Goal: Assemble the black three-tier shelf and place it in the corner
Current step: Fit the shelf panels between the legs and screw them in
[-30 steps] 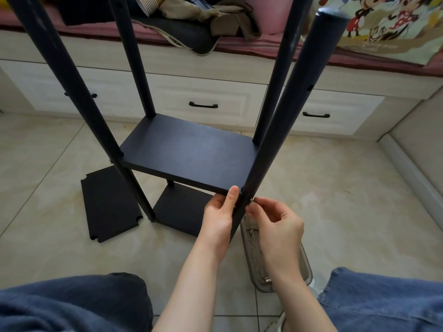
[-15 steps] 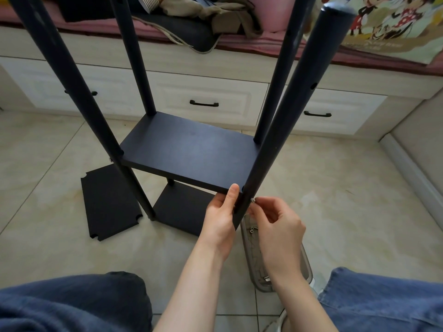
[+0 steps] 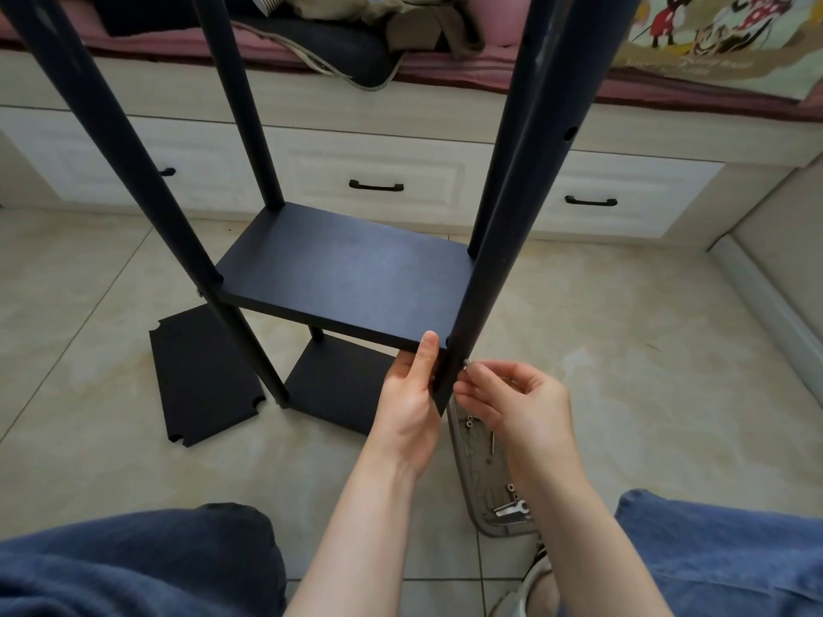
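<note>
The black shelf frame stands on the tiled floor with several round posts rising past the camera. Its middle board (image 3: 347, 278) sits between the posts, and a lower board (image 3: 338, 389) lies beneath it. My left hand (image 3: 412, 403) grips the near right corner of the middle board, thumb on top. My right hand (image 3: 512, 403) pinches a small silver screw (image 3: 466, 362) against the near right post (image 3: 503, 242) at the board's level. A third black board (image 3: 205, 376) with notched corners lies flat on the floor to the left.
A clear plastic tray (image 3: 485, 483) with screws and a small wrench lies on the floor under my right wrist. White drawers (image 3: 374, 180) under a cluttered bed run along the back. A wall skirting (image 3: 766, 305) borders the right. My knees in blue jeans (image 3: 133, 567) fill the bottom.
The view has shifted slightly downward. My right fingers have turned a little at the screw on the post; my left hand stays on the board corner.
</note>
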`<state>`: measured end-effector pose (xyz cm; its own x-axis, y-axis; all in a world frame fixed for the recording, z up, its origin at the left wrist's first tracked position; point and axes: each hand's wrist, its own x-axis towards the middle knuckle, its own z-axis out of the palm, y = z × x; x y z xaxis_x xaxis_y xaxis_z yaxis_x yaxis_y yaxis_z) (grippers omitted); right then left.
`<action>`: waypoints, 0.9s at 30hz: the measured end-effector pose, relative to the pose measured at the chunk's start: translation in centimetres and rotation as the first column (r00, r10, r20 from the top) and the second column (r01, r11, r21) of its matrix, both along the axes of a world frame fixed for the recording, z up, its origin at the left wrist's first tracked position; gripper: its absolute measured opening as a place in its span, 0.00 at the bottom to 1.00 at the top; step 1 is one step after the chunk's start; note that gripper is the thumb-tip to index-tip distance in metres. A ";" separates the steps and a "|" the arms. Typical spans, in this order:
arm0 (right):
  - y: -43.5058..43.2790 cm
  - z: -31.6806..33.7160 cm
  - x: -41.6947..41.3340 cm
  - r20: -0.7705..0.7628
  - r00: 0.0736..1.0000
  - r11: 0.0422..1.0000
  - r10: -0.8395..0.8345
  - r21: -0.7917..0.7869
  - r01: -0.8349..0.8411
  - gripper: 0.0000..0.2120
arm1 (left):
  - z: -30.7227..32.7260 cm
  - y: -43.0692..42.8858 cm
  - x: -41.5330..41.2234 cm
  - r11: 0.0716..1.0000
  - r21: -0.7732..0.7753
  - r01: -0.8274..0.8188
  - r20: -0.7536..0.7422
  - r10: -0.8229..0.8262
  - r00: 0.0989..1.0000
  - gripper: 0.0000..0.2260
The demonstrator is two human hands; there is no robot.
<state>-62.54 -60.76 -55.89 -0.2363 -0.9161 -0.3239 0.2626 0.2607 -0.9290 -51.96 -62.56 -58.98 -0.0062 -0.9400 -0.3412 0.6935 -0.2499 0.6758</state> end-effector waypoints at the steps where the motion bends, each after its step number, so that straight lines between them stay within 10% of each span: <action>1: 0.0 0.0 0.0 -0.038 0.999 1.000 0.003 -0.012 -0.004 0.02 | -0.1 0.0 0.0 1.000 -0.001 -0.002 0.001 0.002 1.000 0.18; 8: 0.6 -0.2 1.0 -0.645 0.759 0.966 -0.087 -0.242 -0.095 0.06 | -0.3 0.0 0.0 1.000 -0.029 -0.008 0.009 0.008 1.000 0.17; 12: 0.5 -0.4 0.8 -0.556 0.826 0.975 -0.091 -0.220 -0.041 0.06 | -0.1 0.0 0.0 0.999 -0.030 -0.013 0.009 0.013 1.000 0.15; 16: 0.4 0.0 0.4 -0.031 0.998 0.997 -0.052 -0.064 0.050 0.02 | 0.0 0.0 -0.1 1.000 -0.020 -0.009 -0.011 0.009 1.000 0.15; 27: 0.8 -0.4 1.1 -0.472 0.878 0.971 -0.081 -0.235 -0.037 0.07 | -0.3 0.1 -0.2 0.999 -0.046 -0.027 0.100 0.031 0.995 0.13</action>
<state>-61.39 -59.93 -56.24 -0.3282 -0.9432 0.0518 -0.2223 0.0239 -0.9747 -52.20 -62.45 -59.27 0.0533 -0.9537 -0.2960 0.6280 -0.1984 0.7525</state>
